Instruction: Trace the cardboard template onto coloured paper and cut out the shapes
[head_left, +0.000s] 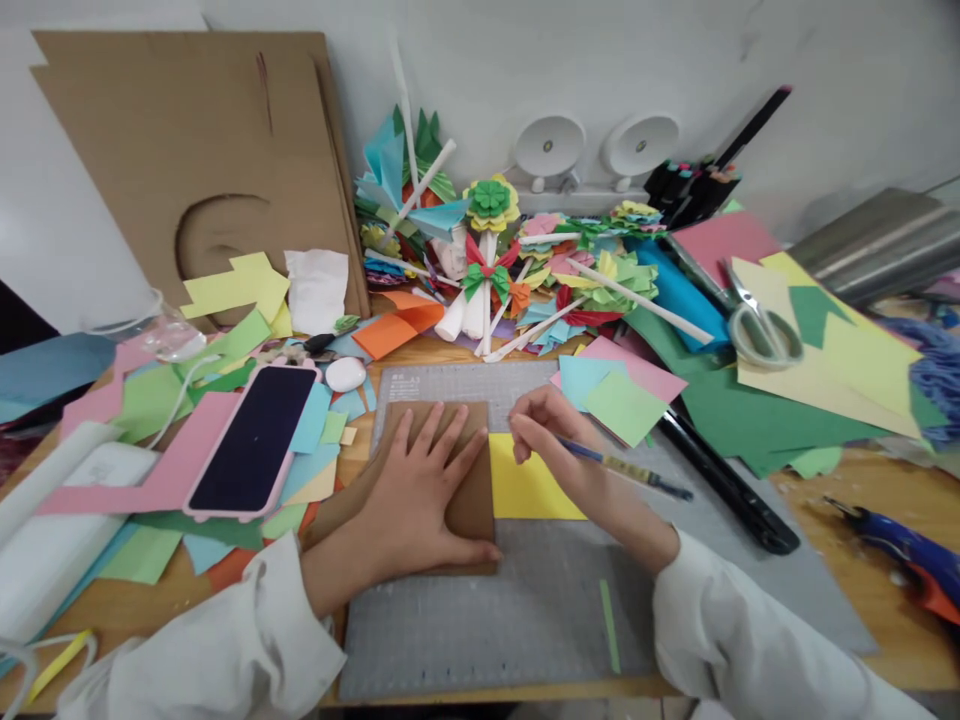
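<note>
My left hand [416, 500] lies flat with fingers spread on a piece of brown cardboard [476, 500], which rests on the grey cutting mat [487, 640]. Yellow paper [529, 485] shows from under the cardboard's right edge. Above that paper, my right hand [559, 450] is closed around a pen [622, 468], whose barrel points back to the right. The tip of the pen is hidden by my fingers. Right of my right hand are pink, blue and green paper squares [628, 405] and a black cutter [727, 480].
A phone [255, 440] lies on paper scraps at the left. Folded paper flowers [491, 200] crowd the back, beside large cardboard sheets [187, 130]. Scissors [761, 325] rest on coloured paper at the right, with blue pliers [900, 545] nearer the front.
</note>
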